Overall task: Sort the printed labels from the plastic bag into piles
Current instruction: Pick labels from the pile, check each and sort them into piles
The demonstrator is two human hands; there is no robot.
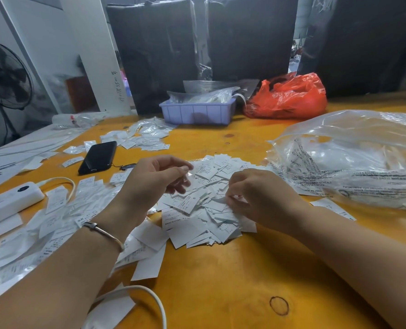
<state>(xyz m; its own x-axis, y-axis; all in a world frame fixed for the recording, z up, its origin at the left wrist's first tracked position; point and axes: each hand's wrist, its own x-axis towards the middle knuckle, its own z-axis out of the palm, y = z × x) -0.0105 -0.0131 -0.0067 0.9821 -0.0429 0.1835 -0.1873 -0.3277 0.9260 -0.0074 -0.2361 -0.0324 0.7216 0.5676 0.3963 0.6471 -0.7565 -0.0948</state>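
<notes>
A heap of small white printed labels (204, 205) lies in the middle of the orange table (244, 281). My left hand (154, 179) hovers over the heap's left side with thumb and forefinger pinched near a label edge; what it holds is hard to see. My right hand (256, 198) rests on the heap's right side, fingers curled and pinching a label (221, 200). More labels (54, 222) spread under my left forearm. A large clear plastic bag (354, 157) with printed warnings lies at the right.
A black phone (98, 156) and a white power strip (9, 203) with its cable lie at the left. A purple tray (197, 111) of bags and a red plastic bag (289, 96) stand at the back. Another label pile (147, 136) sits behind the phone.
</notes>
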